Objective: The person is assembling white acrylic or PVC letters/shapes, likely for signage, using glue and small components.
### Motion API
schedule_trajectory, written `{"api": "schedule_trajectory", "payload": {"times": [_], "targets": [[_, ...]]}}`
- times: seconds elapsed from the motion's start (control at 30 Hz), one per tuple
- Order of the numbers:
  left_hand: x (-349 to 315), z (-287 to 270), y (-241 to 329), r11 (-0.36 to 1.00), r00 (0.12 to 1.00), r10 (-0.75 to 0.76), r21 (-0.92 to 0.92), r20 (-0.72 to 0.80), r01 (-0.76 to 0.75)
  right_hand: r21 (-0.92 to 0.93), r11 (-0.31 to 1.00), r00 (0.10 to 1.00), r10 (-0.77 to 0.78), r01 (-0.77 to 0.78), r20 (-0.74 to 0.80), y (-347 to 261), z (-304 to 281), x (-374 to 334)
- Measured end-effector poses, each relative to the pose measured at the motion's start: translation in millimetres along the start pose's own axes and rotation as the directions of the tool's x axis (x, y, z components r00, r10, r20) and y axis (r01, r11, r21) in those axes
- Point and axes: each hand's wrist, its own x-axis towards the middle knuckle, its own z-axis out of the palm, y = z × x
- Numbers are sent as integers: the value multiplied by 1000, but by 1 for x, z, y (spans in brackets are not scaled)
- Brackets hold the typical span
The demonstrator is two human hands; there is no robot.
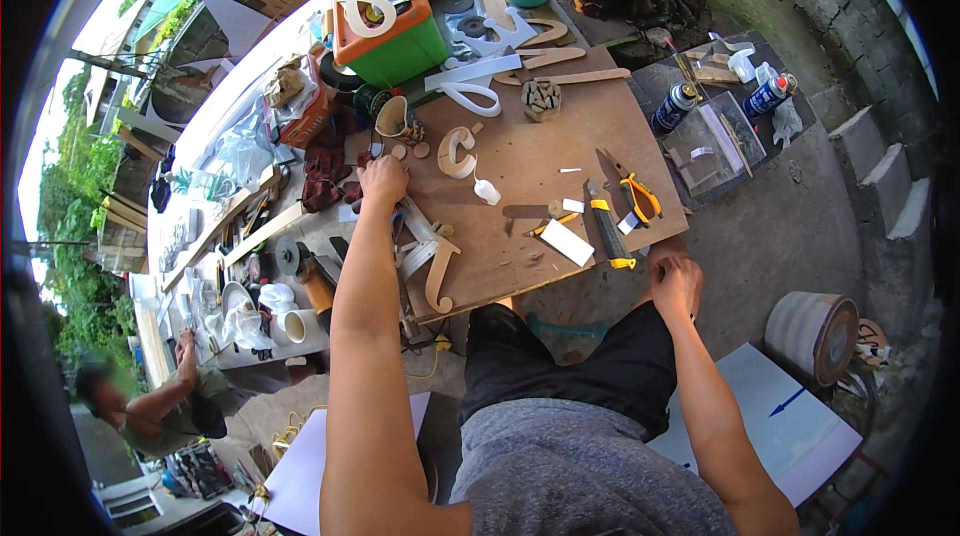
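Note:
My left hand (383, 179) reaches to the left part of the brown board (520, 276), its fingers bent closed; what they hold, if anything, is hidden. Small round wooden discs (421, 150) lie beside its fingertips, and a dark red cloth (325, 171) lies to its left. My right hand (677, 284) rests at my right knee, fingers curled, with nothing seen in them. Right of my left hand lie a curved wooden letter piece (458, 153) and a small white bottle (487, 192). Closer to me is a hooked wooden piece (438, 276) with white edging.
On the board's right are a utility knife (608, 233), orange-handled pliers (636, 198) and a white block (567, 243). A green and orange box (395, 46) stands behind. Spray cans (675, 107) stand right. An angle grinder (316, 281) and a co-worker (150, 406) are left.

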Motion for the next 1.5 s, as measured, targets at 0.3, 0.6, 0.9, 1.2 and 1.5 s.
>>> {"api": "schedule_trajectory", "payload": {"times": [0.3,0.6,0.9,1.2,1.5], "targets": [[-7,-24,1,949,973,-112,-312,-201,45,3,999,999,39,-39,-3,7,6,-4],[13,-109,-5,682,924,-266,-731,-275,-22,7,1000,999,-7,7,-42,2,2,0],[-55,-124,23,863,845,-290,-504,-450,28,11,1000,1000,23,-23,-21,3,1,-4],[-293,-20,88,643,918,100,-679,-385,-355,-18,1000,1000,5,-5,27,-5,-4,-4],[-358,26,98,690,973,9,-702,-231,-173,-15,999,998,-49,49,34,3,6,-16]]}}
